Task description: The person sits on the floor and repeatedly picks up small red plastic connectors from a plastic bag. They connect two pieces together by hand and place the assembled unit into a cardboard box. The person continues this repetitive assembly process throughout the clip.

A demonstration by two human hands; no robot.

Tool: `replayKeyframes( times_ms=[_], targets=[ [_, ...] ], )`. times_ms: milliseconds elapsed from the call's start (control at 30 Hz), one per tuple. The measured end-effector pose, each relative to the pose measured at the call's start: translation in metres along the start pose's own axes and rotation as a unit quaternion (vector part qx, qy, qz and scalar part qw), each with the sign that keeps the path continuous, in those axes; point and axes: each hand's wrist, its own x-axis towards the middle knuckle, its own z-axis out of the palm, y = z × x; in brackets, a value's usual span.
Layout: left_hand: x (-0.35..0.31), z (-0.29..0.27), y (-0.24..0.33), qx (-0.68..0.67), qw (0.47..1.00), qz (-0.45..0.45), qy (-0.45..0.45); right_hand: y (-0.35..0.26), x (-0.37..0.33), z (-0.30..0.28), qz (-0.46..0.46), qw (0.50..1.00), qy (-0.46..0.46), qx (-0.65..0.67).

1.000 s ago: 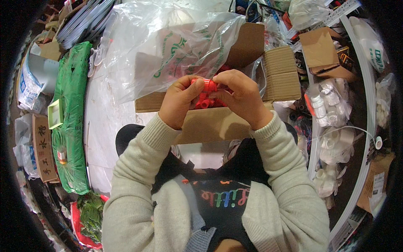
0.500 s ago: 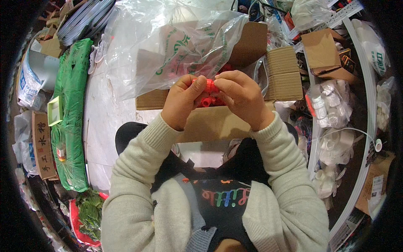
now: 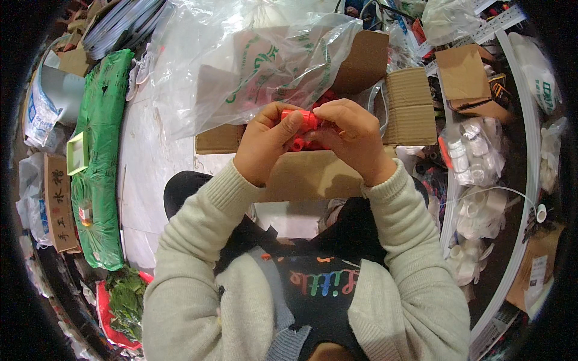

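A red plastic piece [image 3: 300,120], short and roughly tube-shaped like a pipe fitting, is held up between my two hands. My left hand [image 3: 268,144] pinches its left end between thumb and fingers. My right hand [image 3: 356,139] curls round its right end, and the fingers cover that part. Below them is an opened cardboard box [image 3: 319,175] with more red plastic pieces [image 3: 298,144] inside. A clear plastic bag [image 3: 205,84] with green print drapes over the box's far left side. The bag and my hands hide most of the contents.
To the left lies a long green wrapped bundle [image 3: 99,180] with a light green tray [image 3: 77,153] on it. On the right are bagged white fittings [image 3: 475,150], another open carton [image 3: 460,75] and long white strips [image 3: 522,198]. A red bag of leafy greens [image 3: 123,307] sits at lower left.
The red piece has turned slightly and shows more of its length. My right fingers have shifted along its right end. Both hands stay above the box.
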Motion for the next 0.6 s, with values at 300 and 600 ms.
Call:
replayKeyframes(
  times_ms=[300, 600],
  targets=[
    [0.002, -0.005, 0.000, 0.016, 0.998, 0.064, -0.012, -0.001, -0.007, -0.007, 0.159, 0.943, -0.168, 0.240],
    [0.006, -0.011, 0.001, -0.034, 0.998, 0.037, -0.022, -0.001, -0.001, -0.008, 0.104, 0.994, -0.023, -0.002]
  ],
)
